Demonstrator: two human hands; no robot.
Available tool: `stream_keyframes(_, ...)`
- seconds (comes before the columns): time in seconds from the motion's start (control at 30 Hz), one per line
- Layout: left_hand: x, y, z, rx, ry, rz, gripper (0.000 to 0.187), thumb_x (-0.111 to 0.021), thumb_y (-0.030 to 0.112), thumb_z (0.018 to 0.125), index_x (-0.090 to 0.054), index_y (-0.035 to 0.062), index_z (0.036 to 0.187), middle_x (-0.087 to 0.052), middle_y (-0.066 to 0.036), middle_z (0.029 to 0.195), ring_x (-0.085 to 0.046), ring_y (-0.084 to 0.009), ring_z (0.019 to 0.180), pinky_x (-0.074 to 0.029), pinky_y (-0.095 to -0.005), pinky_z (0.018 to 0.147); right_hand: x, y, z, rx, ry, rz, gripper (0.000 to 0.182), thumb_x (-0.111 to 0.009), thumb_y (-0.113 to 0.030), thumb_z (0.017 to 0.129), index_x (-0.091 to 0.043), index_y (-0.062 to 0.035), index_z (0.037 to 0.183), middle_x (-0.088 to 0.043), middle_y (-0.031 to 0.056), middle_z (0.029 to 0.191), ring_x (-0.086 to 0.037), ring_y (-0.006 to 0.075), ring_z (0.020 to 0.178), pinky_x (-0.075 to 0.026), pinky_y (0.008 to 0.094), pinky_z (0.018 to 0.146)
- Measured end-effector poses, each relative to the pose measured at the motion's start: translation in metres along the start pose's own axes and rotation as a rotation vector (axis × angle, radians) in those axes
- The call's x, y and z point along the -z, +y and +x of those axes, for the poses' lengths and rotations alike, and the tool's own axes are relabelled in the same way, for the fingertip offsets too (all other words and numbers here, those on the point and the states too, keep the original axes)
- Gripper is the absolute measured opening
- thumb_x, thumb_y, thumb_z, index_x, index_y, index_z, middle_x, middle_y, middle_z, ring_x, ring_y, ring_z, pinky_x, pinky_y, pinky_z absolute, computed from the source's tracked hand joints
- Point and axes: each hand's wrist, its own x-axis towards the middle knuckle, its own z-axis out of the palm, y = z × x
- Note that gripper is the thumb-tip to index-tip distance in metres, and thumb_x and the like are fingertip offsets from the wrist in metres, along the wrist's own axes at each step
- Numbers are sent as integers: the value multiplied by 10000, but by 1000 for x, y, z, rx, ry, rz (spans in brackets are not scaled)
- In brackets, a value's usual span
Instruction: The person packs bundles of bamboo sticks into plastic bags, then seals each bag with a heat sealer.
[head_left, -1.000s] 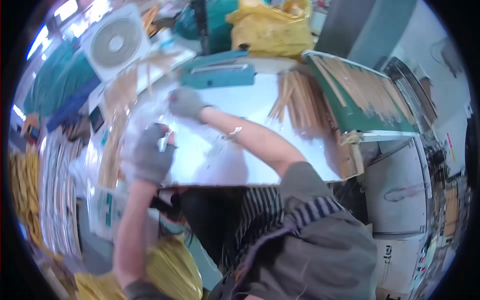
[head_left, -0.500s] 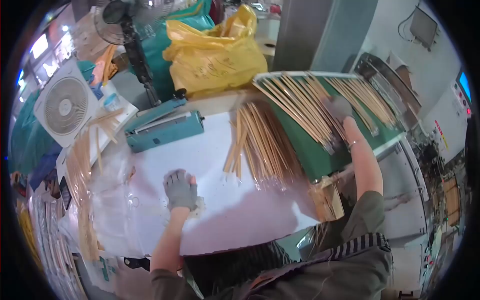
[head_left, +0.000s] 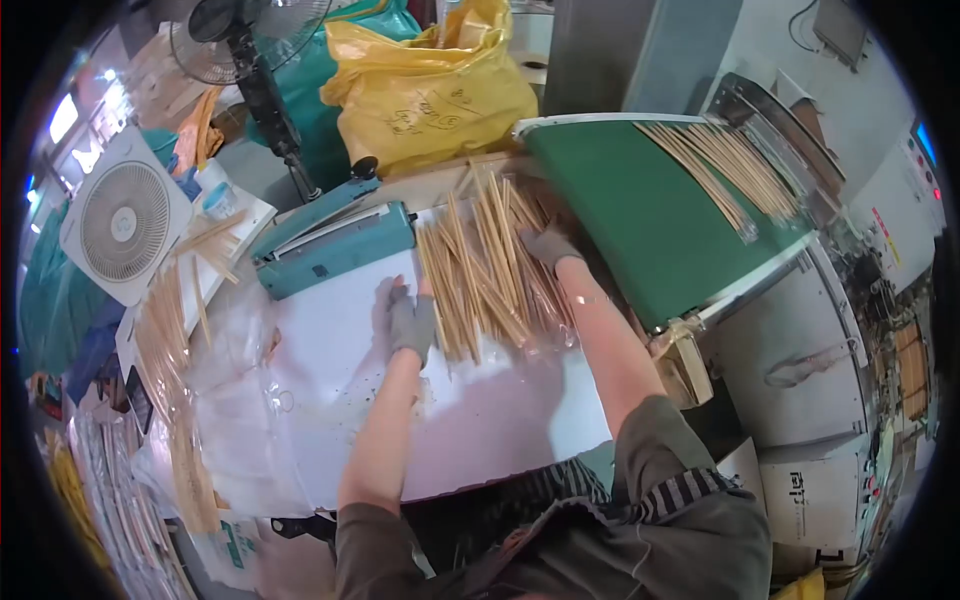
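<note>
A pile of thin wooden sticks (head_left: pixel 490 270) in clear plastic sleeves, looking like wrapped chopsticks, lies fanned on the white tabletop (head_left: pixel 330 350). My left hand (head_left: pixel 408 322), in a grey fingerless glove, is at the pile's left edge with fingers stretched out and thumb apart. On the pile's right side rests my right hand (head_left: pixel 548 246), gloved the same way. Its fingers look spread against the sticks, partly hidden. To the right, a smaller group of wrapped sticks (head_left: pixel 735 175) lies on the green conveyor belt (head_left: pixel 620 220).
A teal metal device (head_left: pixel 335 250), perhaps a bag sealer, stands behind my left hand. Behind the table is a yellow plastic bag (head_left: pixel 430 110). At left are a white box fan (head_left: pixel 125 225), clear plastic bags (head_left: pixel 235 420) and more sticks (head_left: pixel 165 340). A wooden block (head_left: pixel 685 365) sits at the belt's near end.
My right hand has come from the belt to the pile, and the large group of sticks on the belt's left is now in the pile. My left hand has moved right to the pile.
</note>
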Motion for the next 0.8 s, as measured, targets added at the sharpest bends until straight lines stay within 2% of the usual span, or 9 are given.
stream_keyframes(0.13, 31, 40, 1, 48, -256, 7, 892, -407, 629, 796, -255, -76, 1321, -323, -304, 1319, -321, -370, 1248, -261, -347, 1018, 35, -38, -38, 83, -187, 72, 857, -394, -627, 776, -330, 56, 1290, -507, 291, 1142, -493, 386, 1085, -396, 389, 916)
stream_keyframes(0.2, 27, 32, 32, 84, -150, 154, 922, -425, 641, 775, -257, -86, 1317, -329, -315, 1309, -335, -389, 1233, -280, -354, 1012, 41, -28, -29, 77, -50, 219, 822, -358, -610, 799, -343, 55, 1283, -517, 296, 1119, -503, 384, 1070, -403, 396, 900)
stream_keyframes(0.3, 4, 45, 36, 87, -69, 332, 878, -494, 578, 774, -290, -105, 1286, -433, -311, 1221, -433, -383, 1156, -356, -354, 955, 45, -58, -66, 203, -277, 132, 771, -420, -607, 779, -450, 53, 1175, -540, 294, 1070, -526, 392, 1025, -406, 393, 894)
stream_keyframes(0.4, -15, 78, 4, 167, -283, -66, 786, -583, 494, 760, -358, -84, 1243, -524, -251, 1131, -547, -338, 1013, -437, -355, 850, 10, -72, -104, 173, -304, 350, 847, -562, -466, 719, -258, 94, 1277, -539, 306, 1051, -550, 402, 966, -448, 405, 829)
stream_keyframes(0.5, 28, 83, -90, 444, -346, -634, 479, -591, 264, 829, -442, 16, 1211, -561, -119, 1074, -586, -193, 903, -494, -285, 755, 40, -27, -174, 193, -671, 869, 824, -661, -490, 702, -366, 47, 1253, -526, 210, 1155, -539, 263, 1040, -425, 333, 884)
stream_keyframes(0.6, 47, 48, -173, 124, -363, -865, 437, -606, 179, 819, -454, 25, 1199, -562, -99, 1058, -575, -187, 904, -500, -298, 761, 83, -15, -246, 126, -1045, 1073, 692, -660, -403, 760, -404, 8, 1254, -528, 130, 1159, -515, 212, 1049, -400, 310, 926)
stream_keyframes(0.7, 90, 80, -162, 910, -778, -1235, 434, -619, 116, 794, -458, 3, 1181, -569, -98, 1048, -570, -175, 919, -489, -300, 774, 95, -21, -247, -155, -1399, 1288, 639, -679, -338, 760, -427, 5, 1236, -538, 88, 1140, -518, 170, 1029, -407, 277, 908)
stream_keyframes(0.73, 101, 99, -164, 651, -601, -1153, 421, -629, 105, 777, -471, -2, 1152, -572, -95, 1032, -569, -166, 919, -487, -300, 772, 94, -35, -243, -211, -1384, 1344, 622, -690, -308, 755, -434, 4, 1229, -540, 78, 1137, -519, 155, 1021, -412, 266, 896)
stream_keyframes(0.8, 111, 152, -144, 133, -355, -968, 451, -663, 81, 732, -472, -8, 1130, -575, -85, 1004, -564, -150, 915, -484, -303, 771, 134, -72, -232, 265, -1105, 1351, 613, -721, -242, 723, -446, 6, 1211, -544, 80, 1129, -520, 147, 1017, -418, 269, 883)
